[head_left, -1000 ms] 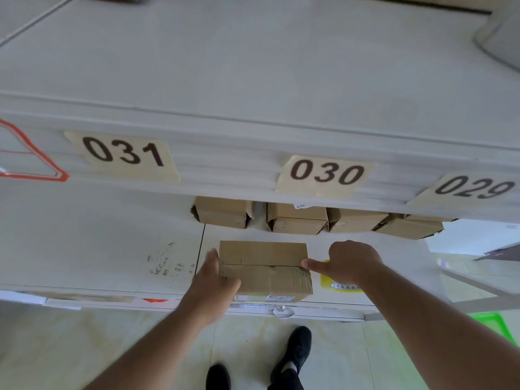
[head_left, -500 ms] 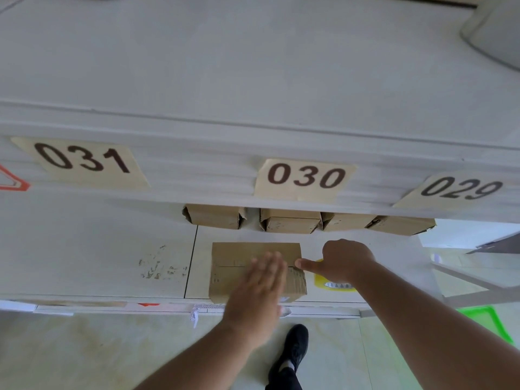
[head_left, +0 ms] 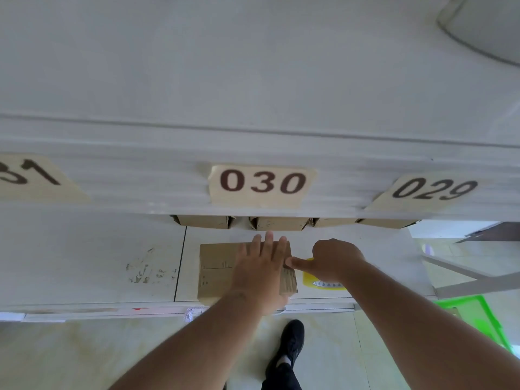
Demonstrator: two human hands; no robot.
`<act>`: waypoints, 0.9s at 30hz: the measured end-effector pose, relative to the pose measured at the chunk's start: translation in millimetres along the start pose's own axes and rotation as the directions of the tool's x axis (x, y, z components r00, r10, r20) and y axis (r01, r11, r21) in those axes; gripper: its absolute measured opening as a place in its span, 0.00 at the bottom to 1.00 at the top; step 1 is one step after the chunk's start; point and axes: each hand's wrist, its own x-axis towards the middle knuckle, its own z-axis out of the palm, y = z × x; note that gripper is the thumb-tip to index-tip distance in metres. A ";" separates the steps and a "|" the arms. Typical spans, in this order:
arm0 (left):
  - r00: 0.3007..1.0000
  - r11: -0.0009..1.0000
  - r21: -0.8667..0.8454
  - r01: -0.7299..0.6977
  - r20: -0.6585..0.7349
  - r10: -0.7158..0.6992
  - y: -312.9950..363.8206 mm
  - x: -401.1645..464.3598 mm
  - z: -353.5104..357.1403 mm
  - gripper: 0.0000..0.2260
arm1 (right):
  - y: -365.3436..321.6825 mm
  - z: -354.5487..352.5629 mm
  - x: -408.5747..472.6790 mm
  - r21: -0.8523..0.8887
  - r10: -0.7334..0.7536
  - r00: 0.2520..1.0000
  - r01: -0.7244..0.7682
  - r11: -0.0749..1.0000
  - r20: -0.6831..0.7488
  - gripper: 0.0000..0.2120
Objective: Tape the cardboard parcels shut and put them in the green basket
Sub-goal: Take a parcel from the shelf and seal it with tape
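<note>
- Nearest me, a black shoe point(head_left: 291, 340) stands on the pale tiled floor point(head_left: 84, 353), and both my forearms reach forward over the front edge of the white surface point(head_left: 84, 249).
- Low on the right, beside the surface, a corner of the green basket point(head_left: 478, 313) shows. I can't tell whether any parcel is in it yet.
- My left hand point(head_left: 260, 273) lies flat on top of the cardboard parcel point(head_left: 218, 270), fingers straight and spread, pressing down: the grip is released, nothing grasped.
- That parcel sits on the surface near its front edge, just below the 030 label.
- My right hand point(head_left: 333, 260) is at the parcel's right end, fingers curled, thumb pointing left against the box's upper edge. A yellow tape roll point(head_left: 323, 284) lies right under it. Whether the grip is grasping the roll, a tape end, or merely clenched, I cannot tell.
- My judgement: I'm smoothing tape or holding the flaps down on this box. Its sealing is under way and it hasn't gone to the basket.
- Further back, four more cardboard parcels point(head_left: 278, 223) sit in a row, half hidden beneath the shelf edge point(head_left: 112, 178). Whether they're taped can't be seen; they look like work left.
- That shelf edge carries number labels point(head_left: 261, 185): 030, 029, and part of 031.
</note>
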 end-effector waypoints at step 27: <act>0.981 0.732 -0.659 0.174 0.184 -0.068 -183.9 -92.7 -32.3 0.42 | -166.4 -129.7 -84.3 0.343 -0.386 0.920 0.386 0.856 -0.072 0.32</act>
